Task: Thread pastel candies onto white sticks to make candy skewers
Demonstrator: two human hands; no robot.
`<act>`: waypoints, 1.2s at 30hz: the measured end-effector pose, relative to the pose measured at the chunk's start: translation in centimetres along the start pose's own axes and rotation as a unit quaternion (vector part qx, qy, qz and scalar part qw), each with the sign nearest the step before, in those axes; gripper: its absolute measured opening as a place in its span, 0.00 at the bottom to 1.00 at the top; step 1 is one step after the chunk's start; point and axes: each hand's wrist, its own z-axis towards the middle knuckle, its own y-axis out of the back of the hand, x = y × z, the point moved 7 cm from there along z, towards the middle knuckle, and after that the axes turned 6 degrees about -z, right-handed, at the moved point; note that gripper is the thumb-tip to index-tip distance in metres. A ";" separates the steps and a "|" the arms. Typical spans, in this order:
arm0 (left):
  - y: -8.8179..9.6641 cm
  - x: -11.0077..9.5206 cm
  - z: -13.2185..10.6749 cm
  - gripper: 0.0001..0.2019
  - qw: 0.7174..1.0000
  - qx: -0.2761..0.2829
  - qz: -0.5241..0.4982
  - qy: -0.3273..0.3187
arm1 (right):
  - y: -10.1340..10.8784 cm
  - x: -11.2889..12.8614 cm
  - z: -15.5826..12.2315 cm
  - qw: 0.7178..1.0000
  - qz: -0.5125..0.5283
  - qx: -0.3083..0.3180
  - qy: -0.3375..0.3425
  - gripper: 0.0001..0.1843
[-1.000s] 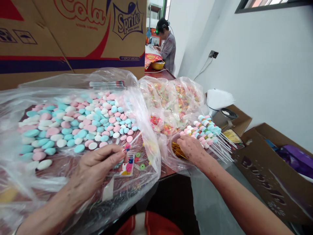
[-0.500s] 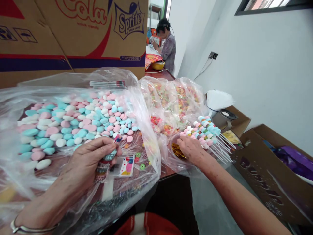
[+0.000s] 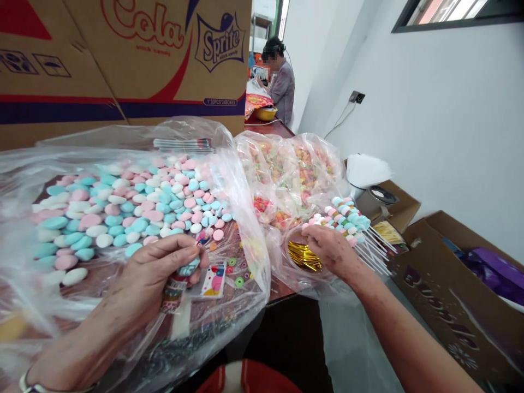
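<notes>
Candy skewer of pastel discs in a printed clear sleeve [image 3: 180,275]: lower left of centre, gripped in my left hand [image 3: 158,273]. Thumb and fingers [image 3: 180,245] are closed around it, and its tip points up and right.

- The hand is over the big clear plastic bag [image 3: 245,180] spread on the dark wooden counter [image 3: 282,288]. The loose pile of pink, blue and white candy discs [image 3: 123,207] fills the bag's far side, left half of the frame.
- A small printed card [image 3: 215,278] and a few coloured ring sweets [image 3: 237,281] lie just right of the skewer.
- Right hand [image 3: 333,248] is right of centre, fingers curled down at the bundle of gold twist ties [image 3: 305,256] in a small clear bag. I can't tell whether it has pinched one.
- A heap of finished pastel skewers on white sticks [image 3: 347,221] lies just beyond that hand, sticks pointing lower right.
- Clear bags of mixed-colour ring sweets [image 3: 295,169] sit behind, centre frame.
- Printed brown cardboard carton [image 3: 123,54] spans the upper left.
- An open brown cardboard box [image 3: 450,284] is at the lower right, off the counter.
- Another person in a grey top [image 3: 282,82] stands at the far end, top centre, with a yellow bowl [image 3: 265,113] beside them.
</notes>
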 end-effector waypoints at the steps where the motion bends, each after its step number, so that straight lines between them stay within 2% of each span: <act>1: -0.1 0.3 -0.1 0.10 1.000 0.007 0.004 0.007 | 0.5 0.0 -0.1 0.999 0.044 -0.031 0.002 0.15; 3: -0.8 0.7 -0.3 0.10 1.000 0.025 0.002 0.013 | 1.9 0.7 -0.3 0.978 0.176 -0.109 0.003 0.13; 5: -2.3 0.9 -0.6 0.10 0.998 0.062 -0.012 0.014 | 2.9 2.4 -0.5 0.931 0.327 -0.163 0.005 0.11; 6: -3.3 1.0 -0.7 0.10 0.996 0.084 -0.021 0.020 | 3.1 3.7 -0.4 0.905 0.390 -0.168 0.010 0.10; 9: -5.9 1.2 -1.0 0.10 0.990 0.133 -0.043 0.037 | 2.7 8.5 0.1 0.841 0.526 -0.120 0.037 0.08; 11: -6.6 1.2 -1.0 0.10 0.989 0.134 -0.058 0.038 | 2.1 10.9 0.5 0.822 0.563 -0.084 0.041 0.07; 13: -6.4 1.3 -0.8 0.10 0.991 0.115 -0.065 0.039 | 1.5 12.3 0.6 0.810 0.583 -0.055 0.042 0.06; 17: -5.2 1.7 -0.6 0.10 0.995 0.082 -0.051 0.034 | 1.5 13.2 0.6 0.795 0.602 -0.028 0.072 0.08; 23: -4.9 1.5 -0.5 0.09 0.995 0.068 -0.067 0.004 | 1.6 13.8 0.7 0.808 0.583 -0.001 0.084 0.11; 25: -4.9 1.3 -0.5 0.08 0.996 0.062 -0.070 -0.006 | 1.5 14.0 0.7 0.822 0.562 -0.009 0.095 0.10; 27: -4.8 1.3 -0.5 0.07 0.996 0.055 -0.071 -0.011 | 1.9 14.1 0.4 0.863 0.485 -0.066 0.121 0.09; 29: -4.7 1.6 -0.3 0.07 0.996 0.045 -0.072 -0.010 | 3.0 14.4 -0.3 0.907 0.344 -0.178 0.164 0.11; 30: -4.5 1.6 -0.2 0.06 0.997 0.036 -0.072 -0.014 | 3.6 14.6 -0.9 0.914 0.264 -0.239 0.192 0.12; 32: -4.2 1.7 0.0 0.05 0.998 0.023 -0.062 -0.019 | 4.5 15.3 -2.1 0.897 0.134 -0.330 0.263 0.14; 33: -4.2 1.8 0.2 0.04 0.998 0.027 -0.049 -0.014 | 4.7 15.6 -2.6 0.880 0.096 -0.353 0.302 0.14; 36: -4.9 2.5 0.2 0.01 0.993 0.108 0.027 0.043 | 5.1 16.0 -3.6 0.833 0.055 -0.350 0.426 0.15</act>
